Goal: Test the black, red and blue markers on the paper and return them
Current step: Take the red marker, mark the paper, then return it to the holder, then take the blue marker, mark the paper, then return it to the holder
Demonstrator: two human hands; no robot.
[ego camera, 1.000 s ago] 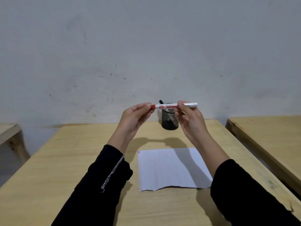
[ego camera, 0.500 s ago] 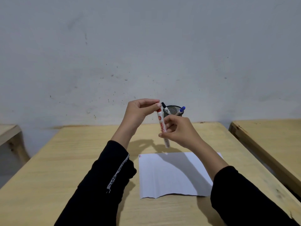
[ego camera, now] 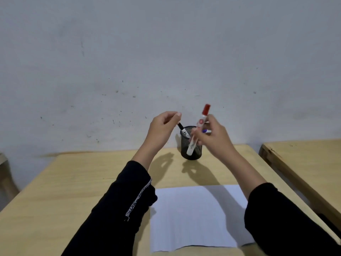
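Observation:
My right hand point(ego camera: 215, 137) grips a red marker point(ego camera: 200, 122) held nearly upright, red cap on top, its lower end in front of the black mesh cup point(ego camera: 191, 156). My left hand point(ego camera: 162, 128) hovers just left of the cup, thumb and forefinger pinched together with nothing between them. A black marker point(ego camera: 183, 131) leans out of the cup on its left side. A blue marker point(ego camera: 204, 131) peeks out behind my right hand's fingers. The white paper point(ego camera: 193, 217) lies flat on the wooden table point(ego camera: 73, 182) between my forearms.
A second wooden table point(ego camera: 304, 159) stands close on the right across a narrow gap. Part of a wooden bench or stool point(ego camera: 4, 169) shows at the far left. A grey wall rises right behind the cup.
The red marker was held level by both hands, then turned upright. My left hand has let go of its capped end, and my right hand has carried it up in front of the cup.

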